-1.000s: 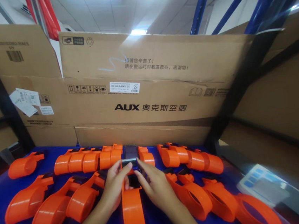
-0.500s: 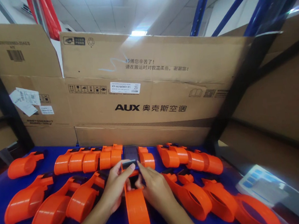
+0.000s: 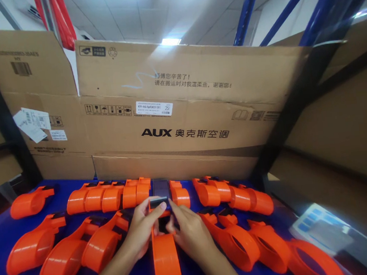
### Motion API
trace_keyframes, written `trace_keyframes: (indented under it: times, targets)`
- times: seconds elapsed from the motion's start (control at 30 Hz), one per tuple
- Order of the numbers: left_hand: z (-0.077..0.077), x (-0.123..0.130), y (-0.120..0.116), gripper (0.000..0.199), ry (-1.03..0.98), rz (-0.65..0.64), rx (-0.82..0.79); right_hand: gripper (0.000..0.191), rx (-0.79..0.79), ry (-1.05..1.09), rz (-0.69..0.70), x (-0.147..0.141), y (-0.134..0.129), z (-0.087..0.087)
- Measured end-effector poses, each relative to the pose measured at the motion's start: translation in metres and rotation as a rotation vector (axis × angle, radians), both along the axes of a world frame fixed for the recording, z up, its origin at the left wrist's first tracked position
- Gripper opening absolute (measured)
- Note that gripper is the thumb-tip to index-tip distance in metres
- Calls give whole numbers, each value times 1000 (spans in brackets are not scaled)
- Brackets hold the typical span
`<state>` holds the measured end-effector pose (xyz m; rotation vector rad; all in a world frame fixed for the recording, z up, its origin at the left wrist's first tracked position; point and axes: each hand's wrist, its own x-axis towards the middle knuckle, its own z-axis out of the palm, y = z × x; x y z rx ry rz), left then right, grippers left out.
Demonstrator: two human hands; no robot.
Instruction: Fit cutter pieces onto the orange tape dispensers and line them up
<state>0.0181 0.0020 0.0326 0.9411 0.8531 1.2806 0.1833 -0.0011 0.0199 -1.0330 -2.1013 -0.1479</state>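
Observation:
Both hands are on one orange tape dispenser [image 3: 167,262], held upright over the blue table with its round ring hanging toward me. My left hand [image 3: 143,225] grips its dark upper end, the thumb pressed on top. From the other side, my right hand [image 3: 190,227] closes on the same end, its index finger against the edge and other fingers curled beneath. The fingers partly hide the dispenser's middle. Straight behind the hands lies a dark rectangular object [image 3: 161,188], its kind unclear. More orange tape dispensers [image 3: 64,261] lie on either side.
Several dispensers form a back row [image 3: 111,199] and a front row on the blue table [image 3: 4,230]. A printed cardboard sheet [image 3: 182,120] walls off the back. At right stand a dark post [image 3: 281,106] and a pale device with blue buttons [image 3: 322,228].
The held dispenser's ring has swung slightly left and down. Both hands keep almost the same place and grip; the other dispensers look unmoved.

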Motion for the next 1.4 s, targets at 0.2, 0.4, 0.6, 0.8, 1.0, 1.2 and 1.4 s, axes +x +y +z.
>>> trace_keyframes:
  times: [0.2,0.4,0.6,0.8,1.0,1.2,1.4]
  targets:
    - [-4,-1,1,43,77,32,33,39,-5,72,83,7,2,11]
    - [-7,-2,1,49,178,-9,43,24,-34,96,58,7,-2,16]
    - [-6,-5,0,51,197,-28,109,23,-60,100,63,3,-3,17]
    - [-4,-6,0,47,127,-40,110,23,-126,205,100,4,-5,21]
    - [1,-10,5,49,63,-22,58,28,-218,425,-37,16,-1,29]
    - [1,-7,3,49,90,-8,52,15,-205,93,-240,17,4,36]
    - [-1,-8,3,49,91,-4,52,19,-377,-215,-328,15,-5,42]
